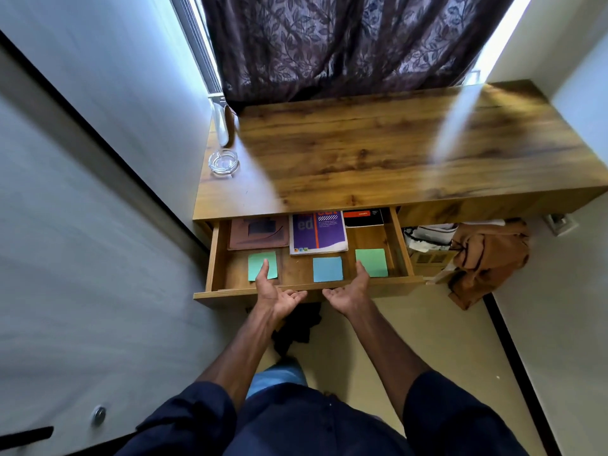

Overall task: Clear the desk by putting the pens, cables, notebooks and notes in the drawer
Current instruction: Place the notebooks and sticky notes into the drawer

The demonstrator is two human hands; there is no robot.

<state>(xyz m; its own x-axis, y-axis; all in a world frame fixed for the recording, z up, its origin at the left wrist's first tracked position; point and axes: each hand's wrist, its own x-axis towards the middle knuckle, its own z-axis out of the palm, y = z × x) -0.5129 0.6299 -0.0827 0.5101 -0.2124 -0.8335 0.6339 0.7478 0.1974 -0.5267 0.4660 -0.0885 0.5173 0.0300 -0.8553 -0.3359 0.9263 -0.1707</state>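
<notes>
head-worn wide-angle view, facing forward and down, close above desk (362,159) and open drawer (230,291)

The drawer (230,292) stands open under the desk's (362,153) left half. At its back lie the left notebook (258,233), the middle notebook (317,235) and, on the right, a flat pack (362,218) (partly under the desktop). Before them, in a row and apart, lie the left note (255,266), middle note (327,269) and right note (373,260). The left hand (274,296) and right hand (350,294) are side by side at the drawer's front rim, with the left thumb over the left note and the right thumb at the right note's near corner. A glass dish (223,162) sits by the desktop's left edge. A curtain (345,44) hangs behind the desk. A cloth bundle (487,255) lies right of the drawer.
</notes>
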